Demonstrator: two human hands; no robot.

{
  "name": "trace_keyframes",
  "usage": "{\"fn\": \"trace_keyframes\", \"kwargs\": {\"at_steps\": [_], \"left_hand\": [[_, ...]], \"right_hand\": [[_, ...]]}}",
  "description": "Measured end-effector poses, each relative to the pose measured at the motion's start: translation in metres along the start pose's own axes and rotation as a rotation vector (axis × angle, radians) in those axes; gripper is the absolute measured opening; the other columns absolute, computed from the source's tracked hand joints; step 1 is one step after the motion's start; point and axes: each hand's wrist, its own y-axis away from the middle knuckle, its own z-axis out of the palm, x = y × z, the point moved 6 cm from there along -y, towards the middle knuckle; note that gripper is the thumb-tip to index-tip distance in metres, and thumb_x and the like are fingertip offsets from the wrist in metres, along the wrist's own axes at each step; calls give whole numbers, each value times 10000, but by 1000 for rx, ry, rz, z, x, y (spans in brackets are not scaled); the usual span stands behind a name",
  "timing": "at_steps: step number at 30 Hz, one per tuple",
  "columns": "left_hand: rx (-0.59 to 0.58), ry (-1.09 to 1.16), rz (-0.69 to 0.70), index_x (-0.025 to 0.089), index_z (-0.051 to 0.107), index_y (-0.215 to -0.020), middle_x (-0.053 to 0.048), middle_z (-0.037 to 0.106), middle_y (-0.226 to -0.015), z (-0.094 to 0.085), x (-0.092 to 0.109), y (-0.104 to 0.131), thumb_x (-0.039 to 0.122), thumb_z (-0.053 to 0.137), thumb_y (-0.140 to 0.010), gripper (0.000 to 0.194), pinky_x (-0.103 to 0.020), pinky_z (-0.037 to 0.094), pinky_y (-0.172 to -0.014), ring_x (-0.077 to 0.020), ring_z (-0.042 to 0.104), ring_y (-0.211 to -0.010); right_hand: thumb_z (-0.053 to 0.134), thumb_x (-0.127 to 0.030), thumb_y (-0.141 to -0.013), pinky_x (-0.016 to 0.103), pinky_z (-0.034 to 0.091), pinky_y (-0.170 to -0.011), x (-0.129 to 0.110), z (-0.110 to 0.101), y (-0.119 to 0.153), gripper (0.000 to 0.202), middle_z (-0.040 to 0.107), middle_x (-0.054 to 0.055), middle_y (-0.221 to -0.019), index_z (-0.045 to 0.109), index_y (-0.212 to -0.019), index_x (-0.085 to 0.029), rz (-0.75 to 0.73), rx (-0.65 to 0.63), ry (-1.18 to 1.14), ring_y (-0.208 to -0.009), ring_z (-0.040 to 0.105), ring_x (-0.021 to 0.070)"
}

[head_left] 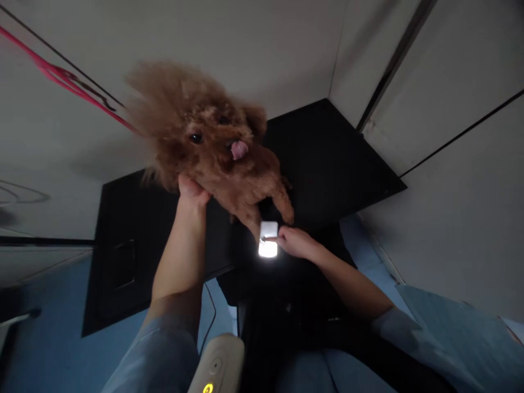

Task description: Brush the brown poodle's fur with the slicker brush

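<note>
A brown curly-haired dog (254, 174), perhaps a poodle, is on a black table (327, 158) with its tongue out and face towards me. My left hand (192, 191) holds the dog from below at its neck, the fingers partly hidden in fur. Beside the dog's front legs is a small device with a bright screen (268, 248), looking like a phone; what it rests on is too dark to make out. With its index finger stretched onto that screen, my right hand (297, 241) has its other fingers curled.
At the bottom, a pale device with a lit yellow symbol (221, 360) stands close to me. Pink cords (61, 79) run down from the upper left towards the dog. Pale walls (295, 49) border the table's far side. The floor (53, 327) is blue.
</note>
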Motion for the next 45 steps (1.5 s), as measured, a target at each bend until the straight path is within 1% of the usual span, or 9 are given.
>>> {"fn": "trace_keyframes", "kwargs": {"at_steps": [4,8,14,18,23,28,34,39,45], "left_hand": [[66,-59,48,138,649,-992,-103,665,-1109,-10,-1,-2,434,545,-788,374,-429,374,-1069,-264,509,-1201],[175,-100,20,159,662,-888,-81,701,-982,-22,-5,-2,445,510,-814,332,-372,409,-1047,-242,530,-1163],[144,0,-2,185,655,-985,-48,675,-1111,-5,-1,0,478,527,-828,356,-380,411,-1047,-226,517,-1184],[116,-14,-53,171,670,-985,-52,689,-1083,1,1,1,505,590,-769,405,-362,448,-1013,-239,541,-1150],[173,-48,35,179,692,-863,-23,723,-911,-8,4,-3,468,620,-732,325,-298,472,-976,-216,588,-1062],[171,-82,-2,203,694,-889,-14,719,-976,2,3,-2,477,599,-752,321,-315,453,-1005,-231,539,-1164],[185,-53,-67,221,686,-967,-13,694,-1085,10,4,2,489,576,-763,354,-359,450,-1013,-235,505,-1216],[290,-55,-137,204,691,-852,-48,720,-952,2,4,5,465,551,-778,306,-340,499,-940,-225,589,-1105],[307,-36,-168,197,690,-866,-46,724,-928,-1,2,6,377,577,-772,233,-288,550,-806,-198,659,-928]], "right_hand": [[515,-332,-879,231,369,-599,-2,3,-6,150,661,4,-727,606,-865,-213,-30,132,-156,-676,590,144],[606,-271,-814,249,361,-585,10,8,6,133,632,21,-624,630,-702,-203,39,23,-150,-613,569,150],[570,-314,-845,245,424,-674,2,-43,-7,145,682,31,-841,652,-917,-219,-61,328,-275,-774,611,160],[564,-276,-834,192,381,-487,31,-16,-16,183,630,12,-604,599,-688,-171,203,153,-463,-496,549,97],[569,-261,-828,164,377,-473,19,-20,-26,139,673,12,-683,610,-727,-174,37,239,-548,-520,565,77],[556,-242,-837,171,358,-420,28,-8,-18,229,599,-6,-515,558,-620,-168,186,156,-554,-432,523,80],[582,-275,-833,174,401,-493,-7,-23,-23,141,691,12,-711,627,-741,-177,-59,195,-538,-539,583,84],[568,-268,-835,182,371,-444,-9,-28,-25,236,624,-6,-546,593,-628,-159,49,97,-469,-426,531,80],[530,-261,-849,170,424,-493,-44,-34,-21,178,670,6,-662,601,-731,-147,-173,135,-651,-478,558,62]]}}
